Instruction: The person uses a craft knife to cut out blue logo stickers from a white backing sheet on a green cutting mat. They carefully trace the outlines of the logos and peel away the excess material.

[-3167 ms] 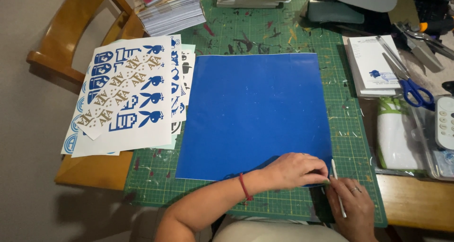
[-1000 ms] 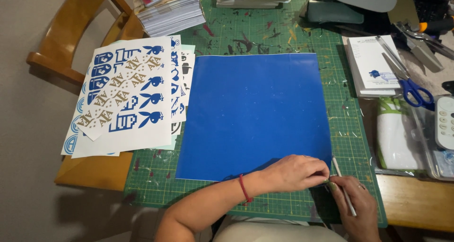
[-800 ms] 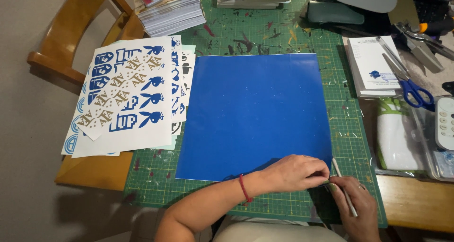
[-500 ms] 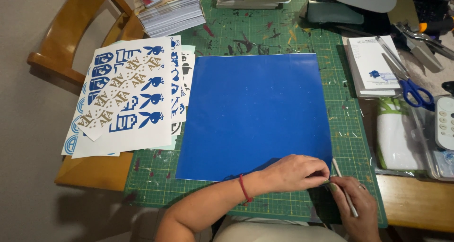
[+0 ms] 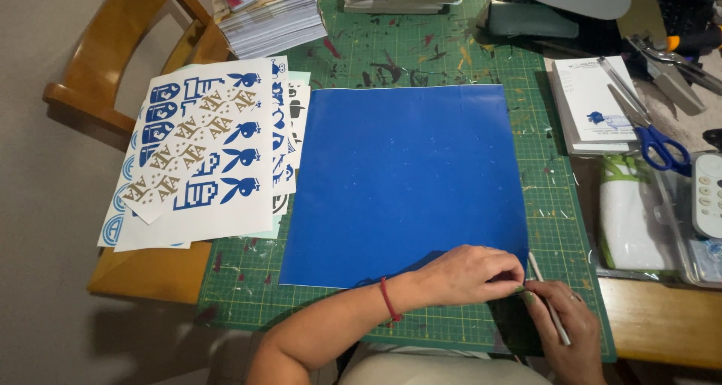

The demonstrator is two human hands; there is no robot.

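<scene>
A large blue sheet [image 5: 406, 174] lies flat on the green cutting mat [image 5: 421, 62]. My left hand [image 5: 470, 274], with a red band on its wrist, rests on the sheet's near right corner, fingertips pinched at the edge. My right hand [image 5: 564, 332] sits just beside it on the mat, holding a thin white stick-like tool [image 5: 549, 310] that points up toward that corner. The fingertips of both hands meet at the corner, and what lies between them is hidden.
A pile of white sheets with blue and gold cut-out shapes [image 5: 203, 152] lies left of the blue sheet. Blue-handled scissors [image 5: 650, 133] rest on a white pad [image 5: 594, 103] at the right, next to a clear tray [image 5: 654, 219]. Paper stacks [image 5: 271, 20] sit behind, a wooden chair [image 5: 113, 62] at left.
Both hands stay at the sheet's near right corner. The right hand has shifted slightly and the white tool now tilts more toward the corner; the sheet has not moved.
</scene>
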